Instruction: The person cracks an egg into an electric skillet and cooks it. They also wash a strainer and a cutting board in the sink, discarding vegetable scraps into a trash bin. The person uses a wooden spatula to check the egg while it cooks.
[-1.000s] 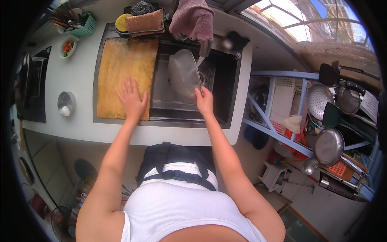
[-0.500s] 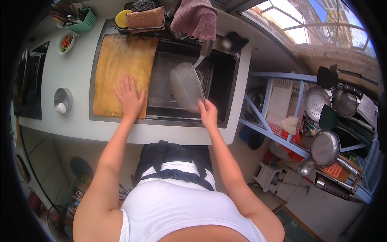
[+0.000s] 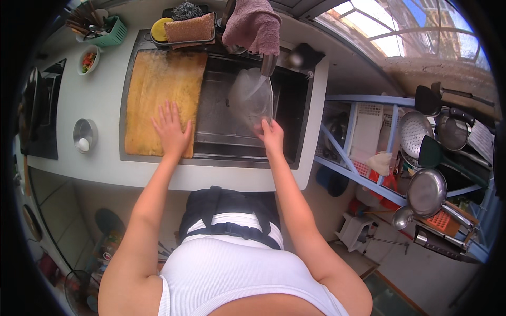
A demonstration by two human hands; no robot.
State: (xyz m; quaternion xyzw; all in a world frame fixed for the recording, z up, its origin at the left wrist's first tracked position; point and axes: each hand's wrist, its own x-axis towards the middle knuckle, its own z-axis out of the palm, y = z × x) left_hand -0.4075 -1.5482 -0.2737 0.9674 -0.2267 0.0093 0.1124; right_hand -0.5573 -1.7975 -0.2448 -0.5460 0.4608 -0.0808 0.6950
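Note:
A wooden cutting board [image 3: 163, 79] lies over the left part of the sink [image 3: 213, 113]. My left hand [image 3: 173, 131] rests flat on the board's near half, fingers spread, holding nothing. Over the open basin, my right hand [image 3: 272, 138] grips the near rim of a tilted, greyish, see-through bowl [image 3: 249, 97]. Water runs from the tap [image 3: 269, 65] into this bowl, just below the spout. What the bowl holds, if anything, is hard to make out. A pink cloth [image 3: 253, 26] hangs over the tap.
Behind the sink stands a caddy with a copper-coloured sponge [image 3: 190, 30] and a yellow round scrubber [image 3: 160, 29]. On the left counter are a metal bowl with an egg [image 3: 84, 144], a white bowl of chopped food [image 3: 88, 61] and a green basket [image 3: 109, 33]. A blue rack [image 3: 345, 168] with pans stands right.
My right hand has moved the bowl away from me, closer beneath the tap spout, and changed its tilt. The left hand stays flat on the cutting board.

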